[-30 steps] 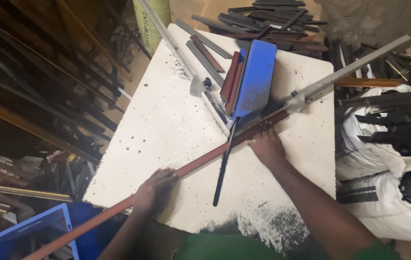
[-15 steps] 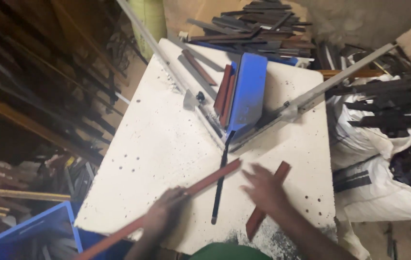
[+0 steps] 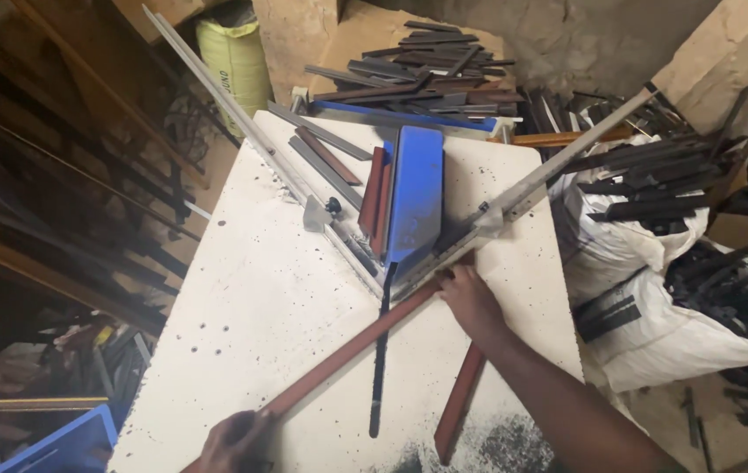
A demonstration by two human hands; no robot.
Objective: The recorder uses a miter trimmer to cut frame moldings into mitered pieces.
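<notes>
Long reddish-brown flat strip (image 3: pixel 347 350) lying diagonally across the white speckled table (image 3: pixel 251 298), upper end pushed under the blue-topped cutting device (image 3: pixel 415 197) near the table's middle, lower end running toward the near edge. Right hand (image 3: pixel 472 302) pressed down on the upper end of the strip, fingers curled over it just beside the cutter's base. Left hand (image 3: pixel 233 438) wrapped around the lower end at the bottom of the view, partly cut off by the edge. Dark narrow handle bar (image 3: pixel 380 359) extending from the cutter toward the near edge, crossing under the strip. Short reddish-brown cut piece (image 3: pixel 460 403) lying loose on the table below the right forearm, apart from both hands. Two long grey metal guide rails (image 3: pixel 558 166) meeting at the cutter in a V. Pile of dark cut strips (image 3: pixel 426 61) beyond the far edge; white sacks stuffed with dark strips (image 3: pixel 654 228) to the right.
</notes>
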